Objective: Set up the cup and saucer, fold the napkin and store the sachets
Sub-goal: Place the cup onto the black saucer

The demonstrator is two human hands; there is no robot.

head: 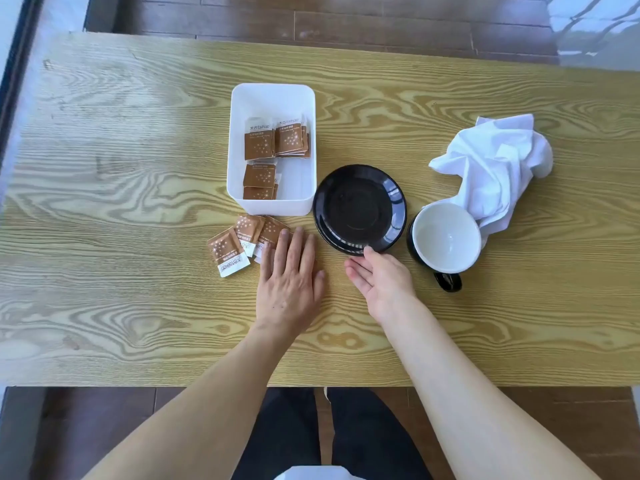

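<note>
**Saucer first, and lift it by the rim**

My left hand (289,271) lies flat on the table (138,202), fingers straight and together, holding nothing; its fingertips cover the edge of the loose sachets (242,242) fanned just in front of the white box (272,148). My right hand (379,280) is turned palm-up, fingers relaxed and apart, thumb touching the near rim of the black saucer (360,209). It grips nothing yet.

The saucer looks glazed, so I judge it stiff, slick and chippable. I would hook fingers under the near rim, thumb on top, and lift it level.

The cup (445,237) stands upright just right of the saucer, its handle pointing toward me. Probably the heaviest piece here; the handle is the safe hold.

The sachets are light and flat, so I would slide them together and pinch the stack. More already lie in the box.

Farthest, the napkin (495,168) sits crumpled, one corner against the cup's far side. Soft and limp, it needs both hands at its corners.
</note>
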